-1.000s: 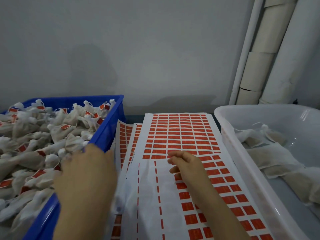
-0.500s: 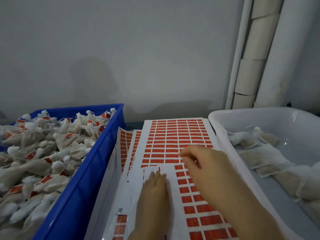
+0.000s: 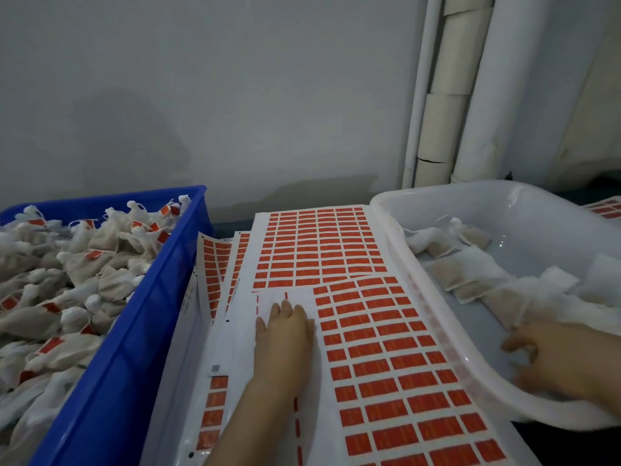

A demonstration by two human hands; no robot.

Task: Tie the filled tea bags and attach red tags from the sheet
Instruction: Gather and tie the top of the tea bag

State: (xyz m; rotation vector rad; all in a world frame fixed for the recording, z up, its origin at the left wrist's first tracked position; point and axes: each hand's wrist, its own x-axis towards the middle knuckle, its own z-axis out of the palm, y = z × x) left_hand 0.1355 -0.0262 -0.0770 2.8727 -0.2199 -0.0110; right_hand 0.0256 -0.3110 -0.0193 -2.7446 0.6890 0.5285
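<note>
A white sheet of red tags (image 3: 376,351) lies in the middle, with more sheets (image 3: 312,243) under and behind it. My left hand (image 3: 285,334) rests flat on the sheet's bare white part, fingers straight. My right hand (image 3: 551,361) is inside the white tub (image 3: 396,223) on the right, fingers loosely spread near the untied tea bags (image 3: 470,277); it holds nothing that I can see. The blue crate (image 3: 134,331) on the left is heaped with tied tea bags (image 3: 77,264) that carry red tags.
A grey wall stands close behind the sheets. White pipes (image 3: 447,95) run up the wall at the back right. Another tag sheet (image 3: 605,208) peeks out behind the tub.
My left hand came off the blue crate and settled flat on the sheet. My right hand left the tags and moved right into the white tub.
</note>
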